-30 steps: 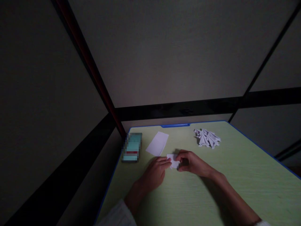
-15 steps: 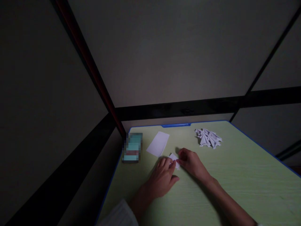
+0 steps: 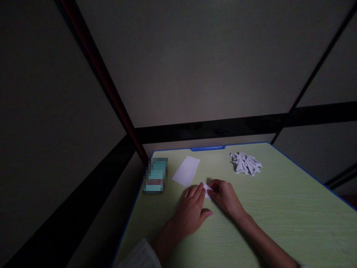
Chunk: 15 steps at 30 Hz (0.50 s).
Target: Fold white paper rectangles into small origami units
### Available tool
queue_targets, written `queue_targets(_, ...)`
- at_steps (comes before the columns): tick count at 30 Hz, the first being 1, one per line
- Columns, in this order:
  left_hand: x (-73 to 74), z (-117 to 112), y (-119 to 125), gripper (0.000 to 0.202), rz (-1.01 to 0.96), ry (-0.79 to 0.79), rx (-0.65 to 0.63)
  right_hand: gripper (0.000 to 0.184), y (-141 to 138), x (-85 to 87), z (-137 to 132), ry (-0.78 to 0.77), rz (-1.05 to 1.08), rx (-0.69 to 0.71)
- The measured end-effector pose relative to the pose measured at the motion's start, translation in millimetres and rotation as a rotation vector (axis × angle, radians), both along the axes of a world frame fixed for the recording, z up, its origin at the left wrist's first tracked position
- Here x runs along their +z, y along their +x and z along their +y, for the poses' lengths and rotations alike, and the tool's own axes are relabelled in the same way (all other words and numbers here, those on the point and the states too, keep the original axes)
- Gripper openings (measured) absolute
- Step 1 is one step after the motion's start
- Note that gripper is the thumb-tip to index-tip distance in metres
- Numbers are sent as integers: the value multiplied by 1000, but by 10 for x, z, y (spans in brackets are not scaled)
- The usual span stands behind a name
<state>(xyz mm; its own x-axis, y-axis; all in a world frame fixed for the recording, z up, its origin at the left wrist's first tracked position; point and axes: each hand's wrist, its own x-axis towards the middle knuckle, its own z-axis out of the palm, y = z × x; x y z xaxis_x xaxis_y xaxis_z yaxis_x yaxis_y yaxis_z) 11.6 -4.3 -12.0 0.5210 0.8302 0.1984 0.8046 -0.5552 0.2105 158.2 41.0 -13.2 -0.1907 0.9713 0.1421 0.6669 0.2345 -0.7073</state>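
Note:
A small folded piece of white paper [image 3: 206, 190] lies on the table between my hands. My left hand [image 3: 191, 210] rests flat, its fingers stretched over the paper's left part and the thumb held apart. From the right, my right hand [image 3: 225, 195] pinches the paper's right edge between thumb and index finger. My fingers cover much of the paper, so its full shape is hidden. Just beyond my left hand lies a flat white paper stack or sheet [image 3: 186, 171].
Several folded white paper pieces [image 3: 245, 163] lie in a pile at the back right. A blurred-out phone-like object [image 3: 156, 176] sits at the left edge. The light green table [image 3: 279, 208] has a blue rim, and a wall panel [image 3: 206, 74] rises behind it.
My left fingers have shifted slightly left on the paper. My right hand has closed in on the paper's right edge. The whole view has moved a little.

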Motion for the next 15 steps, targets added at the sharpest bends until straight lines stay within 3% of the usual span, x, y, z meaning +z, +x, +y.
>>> queue_targets(5, 20, 6, 8, 59, -1, 19, -47, 15, 3, -7, 6, 2, 10, 1)
queue_targets(15, -4, 44, 28, 50, 19, 33, 13, 15, 1, -20, -14, 19, 47, -18)
